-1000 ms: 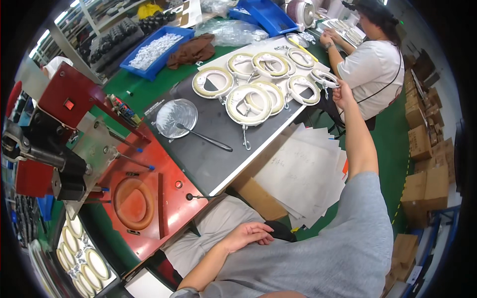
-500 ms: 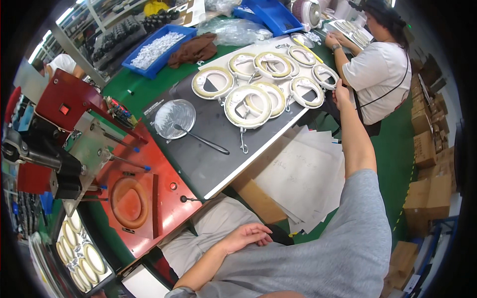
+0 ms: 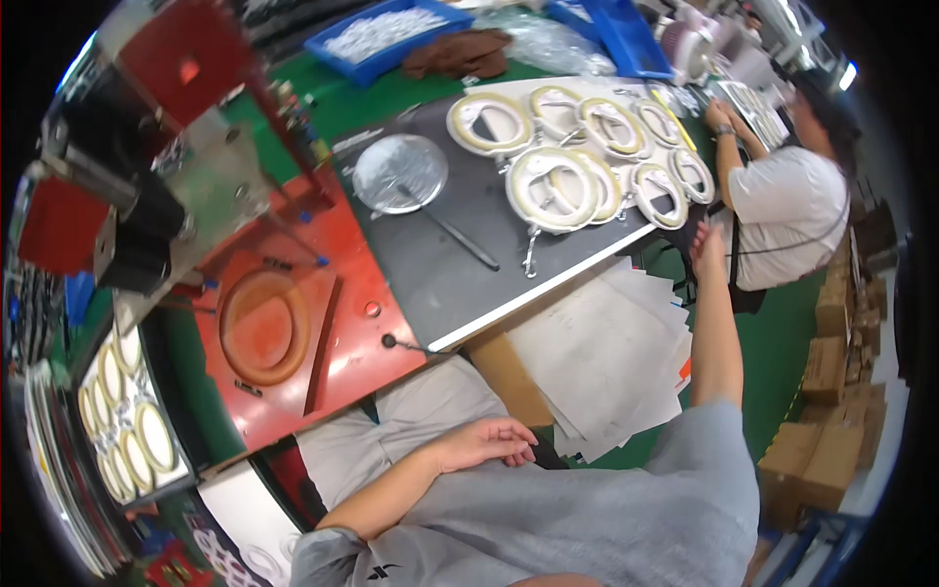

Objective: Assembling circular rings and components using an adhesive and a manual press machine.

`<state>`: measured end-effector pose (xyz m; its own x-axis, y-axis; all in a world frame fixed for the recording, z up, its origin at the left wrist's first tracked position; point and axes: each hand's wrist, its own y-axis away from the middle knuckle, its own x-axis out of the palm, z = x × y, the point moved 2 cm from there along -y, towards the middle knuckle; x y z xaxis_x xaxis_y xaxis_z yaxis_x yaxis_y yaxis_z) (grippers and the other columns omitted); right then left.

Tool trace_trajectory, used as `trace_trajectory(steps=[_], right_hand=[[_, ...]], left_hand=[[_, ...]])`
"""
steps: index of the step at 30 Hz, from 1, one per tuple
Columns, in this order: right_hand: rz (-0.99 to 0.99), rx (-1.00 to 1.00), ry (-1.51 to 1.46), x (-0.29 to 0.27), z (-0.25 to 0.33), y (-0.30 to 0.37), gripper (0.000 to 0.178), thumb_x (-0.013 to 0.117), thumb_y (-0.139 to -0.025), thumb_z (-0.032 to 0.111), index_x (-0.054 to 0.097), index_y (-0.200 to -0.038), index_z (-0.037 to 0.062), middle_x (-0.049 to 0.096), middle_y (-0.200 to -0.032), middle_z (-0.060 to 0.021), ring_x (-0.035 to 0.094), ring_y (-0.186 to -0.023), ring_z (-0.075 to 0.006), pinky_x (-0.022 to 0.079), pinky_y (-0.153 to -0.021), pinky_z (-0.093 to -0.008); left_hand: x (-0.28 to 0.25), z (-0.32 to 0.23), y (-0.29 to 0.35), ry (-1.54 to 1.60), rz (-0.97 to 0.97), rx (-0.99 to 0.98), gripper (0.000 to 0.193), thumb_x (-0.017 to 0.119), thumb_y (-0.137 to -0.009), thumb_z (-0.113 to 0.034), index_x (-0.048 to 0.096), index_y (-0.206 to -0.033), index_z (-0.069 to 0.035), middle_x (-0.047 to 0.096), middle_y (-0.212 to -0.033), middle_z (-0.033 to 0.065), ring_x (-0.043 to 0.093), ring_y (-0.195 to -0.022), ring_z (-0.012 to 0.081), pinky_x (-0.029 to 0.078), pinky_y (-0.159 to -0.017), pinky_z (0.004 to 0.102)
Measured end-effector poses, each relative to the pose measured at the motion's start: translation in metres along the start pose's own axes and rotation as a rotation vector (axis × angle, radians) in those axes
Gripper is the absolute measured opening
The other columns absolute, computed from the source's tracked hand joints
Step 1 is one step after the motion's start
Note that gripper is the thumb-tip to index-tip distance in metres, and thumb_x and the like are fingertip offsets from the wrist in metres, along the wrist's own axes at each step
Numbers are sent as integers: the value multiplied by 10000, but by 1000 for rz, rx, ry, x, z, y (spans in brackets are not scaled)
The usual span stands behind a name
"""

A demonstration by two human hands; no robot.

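Several white rings with pale yellow rims and small metal hooks (image 3: pixel 554 223) lie overlapping on the table (image 3: pixel 440 293). Just off the table's edge, below the rightmost ring (image 3: pixel 693 176), is my right hand (image 3: pixel 706 247); it is empty, fingers loosely bent and apart, not touching the ring. My left hand (image 3: pixel 481 445) rests in my lap, fingers relaxed and slightly curled, with nothing in it. A clear round dish (image 3: pixel 401 174) with whitish residue sits on the dark mat, and a dark-handled stirrer or brush (image 3: pixel 455 235) leans out of it.
On the left stands a red press (image 3: pixel 357 338) with a round orange mould (image 3: pixel 262 328). A blue tray of small white parts (image 3: pixel 386 39) and a brown cloth (image 3: pixel 458 54) are behind. A co-worker (image 3: pixel 792 196) sits at right. Paper sheets (image 3: pixel 597 342) lie below the table edge.
My right hand has let go of the rightmost ring and drawn back from it. The view has turned, shifting the table upward and right. My left hand stays in my lap.
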<state>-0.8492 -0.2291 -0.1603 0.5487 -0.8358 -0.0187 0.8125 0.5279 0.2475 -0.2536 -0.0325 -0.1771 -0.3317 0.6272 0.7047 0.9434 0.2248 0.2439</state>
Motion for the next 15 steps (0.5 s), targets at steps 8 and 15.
trace_trajectory(steps=[8, 15], right_hand=[[325, 339, 132, 29, -101, 212, 308, 558, -1038, 329, 635, -837, 109, 553, -638, 54, 445, -513, -54, 320, -476, -223], [1194, 45, 790, 136, -119, 442, 336, 553, -1062, 264, 707, -905, 10, 510, -639, 22, 442, -558, -48, 337, -501, -223]], left_hand=[[-1, 4, 18, 39, 3, 55, 201, 570, -1039, -100, 617, -1204, 4, 735, -1123, 133, 697, -975, 167, 556, -862, 295], [-18, 3, 62, -85, -256, 253, 212, 527, -1027, -69, 612, -1194, 32, 736, -1103, 166, 726, -963, 214, 595, -811, 337]])
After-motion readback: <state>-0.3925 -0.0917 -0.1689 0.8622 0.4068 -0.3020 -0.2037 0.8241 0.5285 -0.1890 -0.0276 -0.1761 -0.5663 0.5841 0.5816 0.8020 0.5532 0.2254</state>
